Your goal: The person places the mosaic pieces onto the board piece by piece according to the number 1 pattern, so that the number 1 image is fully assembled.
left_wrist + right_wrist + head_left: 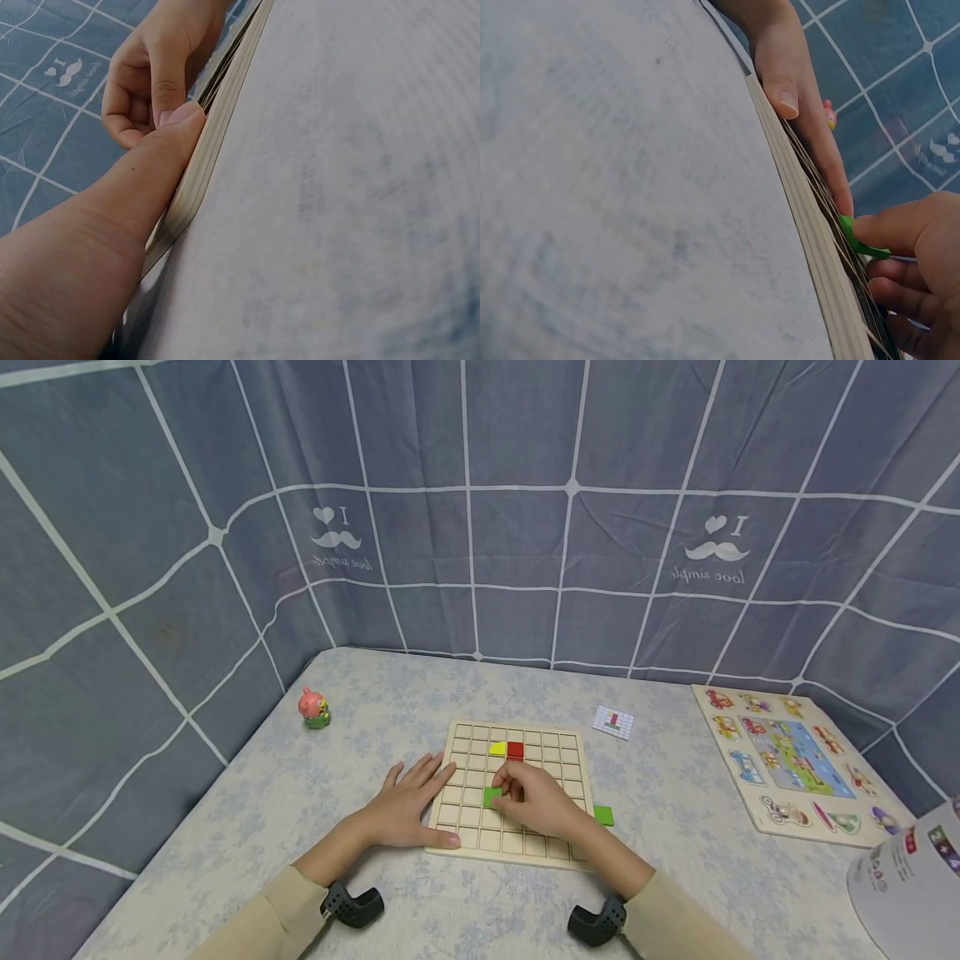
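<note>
A wooden grid board [468, 839] lies flat on the table. Yellow [497, 748] and red [515, 749] pieces sit in its upper cells. My right hand [538, 797] is over the middle of the board and pinches a green piece [491, 797] between thumb and fingers; the right wrist view shows this green piece [866, 244] tilted at the board. My left hand [405, 806] rests with spread fingers along the board's left edge, its thumb on the near left corner. Another green piece [603, 816] lies beside the board's right edge.
A small patterned card [612, 722] lies beyond the board to the right. A picture puzzle board [787, 764] and a white tub [911, 881] stand at the right. A pink pig figurine [313, 707] is at the far left. Tiled-print curtains [517, 535] enclose the table.
</note>
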`<state>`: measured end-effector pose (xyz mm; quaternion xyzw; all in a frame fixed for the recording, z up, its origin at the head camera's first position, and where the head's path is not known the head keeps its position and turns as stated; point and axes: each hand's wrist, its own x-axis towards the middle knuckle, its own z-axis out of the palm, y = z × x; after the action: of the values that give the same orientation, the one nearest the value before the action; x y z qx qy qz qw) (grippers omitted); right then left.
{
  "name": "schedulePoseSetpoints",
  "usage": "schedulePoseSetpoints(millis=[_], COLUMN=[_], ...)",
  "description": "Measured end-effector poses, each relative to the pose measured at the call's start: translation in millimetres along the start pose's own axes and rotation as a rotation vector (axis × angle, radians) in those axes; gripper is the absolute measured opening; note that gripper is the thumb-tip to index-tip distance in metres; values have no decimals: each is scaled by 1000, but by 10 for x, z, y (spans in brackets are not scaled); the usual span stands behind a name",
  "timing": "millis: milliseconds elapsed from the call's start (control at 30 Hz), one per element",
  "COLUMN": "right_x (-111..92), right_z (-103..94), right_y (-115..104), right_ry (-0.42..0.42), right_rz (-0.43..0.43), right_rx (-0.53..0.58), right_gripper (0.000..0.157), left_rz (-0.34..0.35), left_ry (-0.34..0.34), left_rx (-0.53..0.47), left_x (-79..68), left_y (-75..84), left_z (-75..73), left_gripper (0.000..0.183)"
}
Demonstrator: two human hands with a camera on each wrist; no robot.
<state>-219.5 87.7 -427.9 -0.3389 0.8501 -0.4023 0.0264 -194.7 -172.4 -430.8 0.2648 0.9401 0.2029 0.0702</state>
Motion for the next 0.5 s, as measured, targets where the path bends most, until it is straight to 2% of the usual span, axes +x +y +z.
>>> schedulePoseSetpoints(millis=[500], right_x=[-13], right_z=[-1], right_y=[-23], right_ry=[11], right_rz=[11], right_rx=[-33], right_gripper=[17], left_rz=[16], left_ry=[8], left_rx=[2], left_x=[-3], left_y=[-7], left_z=[-4], left_gripper=[107])
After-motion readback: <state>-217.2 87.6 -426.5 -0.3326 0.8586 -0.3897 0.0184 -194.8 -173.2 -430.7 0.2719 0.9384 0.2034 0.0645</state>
